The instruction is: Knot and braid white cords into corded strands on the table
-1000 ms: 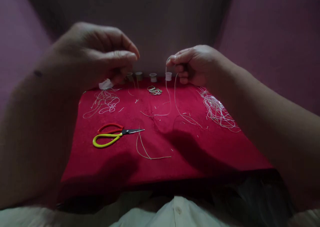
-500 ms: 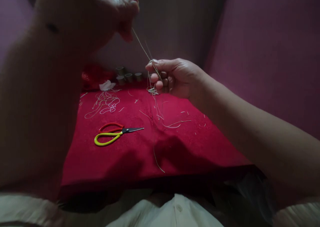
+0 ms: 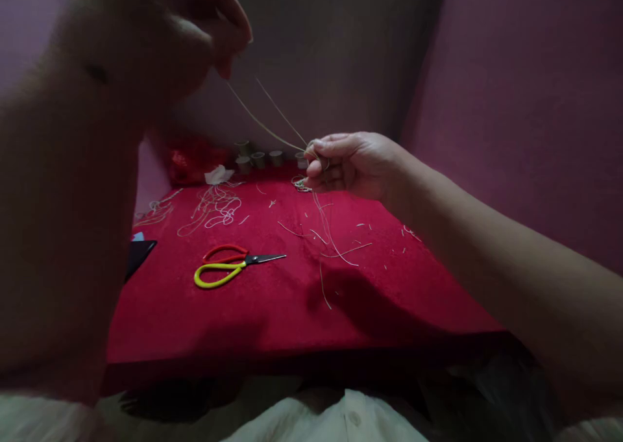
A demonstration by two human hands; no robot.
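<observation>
High at the upper left, my left hand (image 3: 199,33) is closed in a pinch, with a thin pale cord (image 3: 263,125) running from below its fingers. That cord sags a little on its way down to my right hand (image 3: 357,159), where thumb and forefinger pinch it at a small loop. A second strand (image 3: 280,110) sticks up free from the same pinch, and further ends dangle below toward the table. Scissors (image 3: 250,259) with one red and one yellow handle lie on the red cloth (image 3: 272,319), blades pointing right, touched by neither hand.
Several thread spools (image 3: 257,160) stand at the back edge beside a shiny red bundle (image 3: 197,163). Tangled cords (image 3: 221,211) trail from a white scrap (image 3: 219,174). Short clippings are scattered across the cloth. A dark object (image 3: 141,257) shows at the left edge.
My left hand has moved left and slightly down, and the cord between the hands now sags. My right hand appears slightly lower and farther right; the whole view has shifted a little.
</observation>
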